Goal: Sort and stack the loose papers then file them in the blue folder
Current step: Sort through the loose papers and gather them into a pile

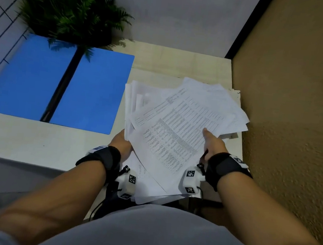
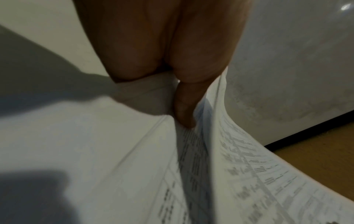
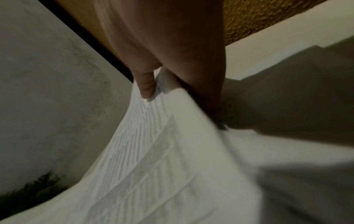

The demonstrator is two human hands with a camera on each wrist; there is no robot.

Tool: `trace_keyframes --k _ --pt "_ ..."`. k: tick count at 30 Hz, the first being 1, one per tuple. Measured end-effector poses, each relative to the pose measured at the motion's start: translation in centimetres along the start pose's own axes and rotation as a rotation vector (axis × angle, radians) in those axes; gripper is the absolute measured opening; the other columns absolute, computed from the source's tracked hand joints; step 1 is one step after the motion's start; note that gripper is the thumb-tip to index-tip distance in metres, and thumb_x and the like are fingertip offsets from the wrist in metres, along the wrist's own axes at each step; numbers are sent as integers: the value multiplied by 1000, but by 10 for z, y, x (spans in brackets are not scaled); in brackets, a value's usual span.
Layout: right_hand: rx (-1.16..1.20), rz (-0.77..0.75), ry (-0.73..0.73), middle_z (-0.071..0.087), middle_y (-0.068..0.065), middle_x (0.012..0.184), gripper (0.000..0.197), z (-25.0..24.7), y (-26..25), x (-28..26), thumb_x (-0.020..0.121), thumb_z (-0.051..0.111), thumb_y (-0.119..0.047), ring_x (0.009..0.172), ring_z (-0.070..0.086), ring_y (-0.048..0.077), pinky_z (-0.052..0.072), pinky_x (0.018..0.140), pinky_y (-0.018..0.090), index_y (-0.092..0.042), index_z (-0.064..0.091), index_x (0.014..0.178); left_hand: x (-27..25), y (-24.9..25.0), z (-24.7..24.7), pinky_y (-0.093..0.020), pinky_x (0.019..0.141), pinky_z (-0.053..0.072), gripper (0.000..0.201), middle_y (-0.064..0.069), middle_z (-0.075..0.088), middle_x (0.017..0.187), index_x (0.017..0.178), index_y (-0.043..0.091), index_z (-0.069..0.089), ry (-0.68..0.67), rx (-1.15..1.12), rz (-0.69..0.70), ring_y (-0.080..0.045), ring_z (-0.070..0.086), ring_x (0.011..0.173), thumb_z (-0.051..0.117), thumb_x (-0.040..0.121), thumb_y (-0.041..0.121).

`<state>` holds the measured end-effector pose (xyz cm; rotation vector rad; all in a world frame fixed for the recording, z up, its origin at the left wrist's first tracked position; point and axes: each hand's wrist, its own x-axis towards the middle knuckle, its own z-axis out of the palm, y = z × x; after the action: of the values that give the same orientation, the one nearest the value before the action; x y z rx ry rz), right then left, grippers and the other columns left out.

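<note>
While blur softens edges, left hand (image 1: 122, 142) and right hand (image 1: 213, 142) seemingly pinching papers (image 1: 176, 124) beside blue folder (image 1: 92, 91)

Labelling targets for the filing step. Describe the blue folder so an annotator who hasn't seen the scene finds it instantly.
On the pale desk, look to its far left corner, just in front of the fern. The blue folder lies open and flat there, left of the papers. It is the only blue thing, split by a dark spine.
</note>
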<state>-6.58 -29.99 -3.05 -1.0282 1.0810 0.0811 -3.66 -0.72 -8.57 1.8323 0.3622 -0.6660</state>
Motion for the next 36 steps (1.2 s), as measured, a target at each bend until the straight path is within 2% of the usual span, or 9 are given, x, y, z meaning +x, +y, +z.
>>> trace_keyframes --k 2,6,9,13,20,26,29,32,36 --pt "57 -128 77 59 -2 130 47 4 -13 -12 88 69 -28 114 57 21 40 107 41 -19 55 133 -6 6 1 -47 99 52 51 1 74 114 118 31 65 -20 -21 -6 -27 67 110 76 70 21" --pt "179 -422 112 60 2 128 49 11 -53 -45 96 53 -13 111 62 21 51 99 48 -23 42 143 -19 18 2 -36 102 44 53 -3 66 126 134 16 55 -7 -59 -39 -25 61 116 70 86 1" --pt "154 -622 86 63 -8 103 22 9 -97 -82 101 50 -10 85 64 -4 57 72 14 -17 52 122 -17 18 2 -39 106 43 51 -2 64 129 136 16 53 -7 -37 -44 -25 59 118 65 90 -1" --pt "152 -795 0 66 -6 107 21 5 -132 -116 99 54 -8 88 68 -8 52 78 12 -13 56 120 -8 15 -3 -46 112 39 54 -6 63 135 138 17 51 -61 -11 -72 -28 57 125 64 88 -2" --pt "-62 -567 -98 75 -13 77 27 10 -103 -83 97 54 0 73 71 -4 54 63 12 -3 57 123 -2 16 -4 -43 107 41 43 -5 64 131 136 14 53 -96 -6 -93 -30 58 123 60 94 23" --pt "-609 -260 -210 64 8 127 42 13 -48 -30 94 61 -18 114 60 29 44 104 50 -15 54 135 -12 29 -6 -44 120 25 100 1 32 161 158 20 22 -8 14 -195 -25 31 149 38 81 82" --pt "-741 -246 -198 64 7 119 55 17 -33 -19 81 76 -23 109 62 29 54 92 46 -13 48 128 -14 24 -4 -41 114 36 81 1 52 148 151 22 38 -74 -35 -86 -25 47 139 65 83 57" --pt "-628 -361 -67 55 5 108 41 18 -19 -22 93 64 -18 94 57 19 47 71 27 -14 34 120 -15 23 0 -30 102 39 53 0 58 141 147 18 45 -21 76 -30 -24 53 131 60 97 30" --pt "-826 -412 -138 49 8 133 39 18 -4 -25 105 41 -26 118 51 25 43 94 28 -13 39 142 -18 28 3 -28 96 40 49 -5 59 140 145 14 48 53 91 -41 -27 56 127 57 99 30"
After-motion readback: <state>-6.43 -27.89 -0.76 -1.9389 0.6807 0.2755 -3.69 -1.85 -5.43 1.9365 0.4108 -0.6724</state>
